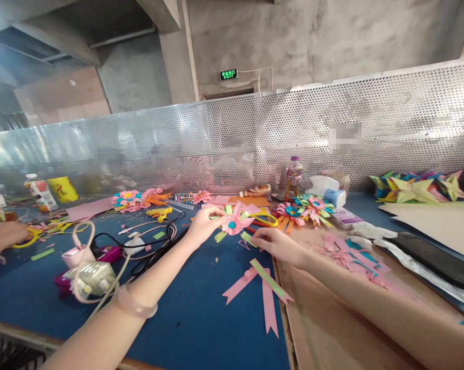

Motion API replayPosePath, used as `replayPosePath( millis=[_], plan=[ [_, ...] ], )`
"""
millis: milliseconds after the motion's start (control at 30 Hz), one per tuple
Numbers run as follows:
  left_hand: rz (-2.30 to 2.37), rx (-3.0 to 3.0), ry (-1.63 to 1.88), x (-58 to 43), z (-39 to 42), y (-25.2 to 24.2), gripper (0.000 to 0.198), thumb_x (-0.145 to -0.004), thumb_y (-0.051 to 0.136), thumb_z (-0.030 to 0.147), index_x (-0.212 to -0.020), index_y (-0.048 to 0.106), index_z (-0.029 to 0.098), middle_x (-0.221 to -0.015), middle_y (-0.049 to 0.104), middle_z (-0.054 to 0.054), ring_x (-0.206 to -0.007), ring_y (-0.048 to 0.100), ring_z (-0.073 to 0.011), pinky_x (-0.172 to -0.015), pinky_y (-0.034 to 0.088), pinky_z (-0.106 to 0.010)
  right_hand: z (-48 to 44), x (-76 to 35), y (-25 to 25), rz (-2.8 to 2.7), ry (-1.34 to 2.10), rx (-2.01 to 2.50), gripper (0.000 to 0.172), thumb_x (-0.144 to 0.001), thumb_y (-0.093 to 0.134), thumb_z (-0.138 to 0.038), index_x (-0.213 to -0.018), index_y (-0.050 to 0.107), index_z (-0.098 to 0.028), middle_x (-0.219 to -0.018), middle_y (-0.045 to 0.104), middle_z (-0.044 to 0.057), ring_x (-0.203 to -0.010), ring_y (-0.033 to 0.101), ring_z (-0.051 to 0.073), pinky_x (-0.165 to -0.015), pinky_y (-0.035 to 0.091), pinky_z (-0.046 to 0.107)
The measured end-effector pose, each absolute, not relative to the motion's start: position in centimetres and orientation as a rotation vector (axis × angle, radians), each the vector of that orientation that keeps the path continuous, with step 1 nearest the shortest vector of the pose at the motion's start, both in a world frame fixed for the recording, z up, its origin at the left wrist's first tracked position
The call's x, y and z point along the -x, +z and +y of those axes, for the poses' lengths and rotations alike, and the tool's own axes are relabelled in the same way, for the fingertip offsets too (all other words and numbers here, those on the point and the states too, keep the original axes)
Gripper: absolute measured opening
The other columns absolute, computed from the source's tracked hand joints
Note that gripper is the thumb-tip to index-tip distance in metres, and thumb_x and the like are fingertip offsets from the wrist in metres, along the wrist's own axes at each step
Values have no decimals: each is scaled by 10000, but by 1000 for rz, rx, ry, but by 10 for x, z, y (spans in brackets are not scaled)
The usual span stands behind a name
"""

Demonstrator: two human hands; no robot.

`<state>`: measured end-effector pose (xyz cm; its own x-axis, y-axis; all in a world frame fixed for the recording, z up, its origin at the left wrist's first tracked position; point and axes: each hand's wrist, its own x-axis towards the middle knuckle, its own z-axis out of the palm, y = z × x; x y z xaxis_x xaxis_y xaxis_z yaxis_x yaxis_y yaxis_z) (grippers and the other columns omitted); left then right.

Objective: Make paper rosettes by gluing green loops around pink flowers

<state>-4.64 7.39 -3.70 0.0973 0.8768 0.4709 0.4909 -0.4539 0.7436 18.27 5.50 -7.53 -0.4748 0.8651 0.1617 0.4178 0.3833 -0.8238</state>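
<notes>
A pink paper flower [232, 224] with a blue centre and light green paper tips is held up above the blue table. Its left side is pinched between the thumb and fingers of my left hand [206, 224]. At the flower's lower right, the fingertips of my right hand [274, 243] close on a small light green paper piece [247, 237]; I cannot tell whether this piece is joined to the flower. Nearer to me lie pink paper strips [268, 303] with notched ends and a green-and-pink strip [270, 280]. Yellow-handled scissors [268, 220] rest just behind the flower.
Finished paper flowers [315, 208] and a drink bottle [293, 177] stand behind my right hand. Left are a yellow glue gun [159, 213], tangled cables and a power strip [108, 254]. A co-worker's hand [4, 239] is at far left. A phone [436, 259] lies right.
</notes>
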Motion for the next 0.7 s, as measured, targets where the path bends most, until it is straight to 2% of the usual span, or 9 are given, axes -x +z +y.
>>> replayPosePath(
  millis=[100,233,700],
  plan=[
    [1393,-2068,1301,45,74,-38,150,-701,665,316,-687,658,167,-995,618,-77,-981,575,-232,-874,419,-343,55,-182,-76,-2056,977,1111,300,-832,505,-464,-786,614,-188,-709,579,12,-648,520,152,-602,374,283],
    [1411,-2102,1287,42,72,-37,124,-710,655,293,-700,659,169,-1068,601,-85,-1042,556,-235,-897,419,-352,55,-181,-78,-2049,982,1111,296,-830,505,-471,-789,606,-195,-735,589,11,-664,539,153,-616,394,283],
    [1393,-2138,1261,36,64,-37,117,-724,652,285,-716,662,169,-1077,575,-89,-1020,555,-229,-835,455,-338,58,-181,-83,-2007,1064,990,328,-825,513,-501,-762,574,-185,-787,577,9,-676,563,141,-645,428,276]
  ],
)
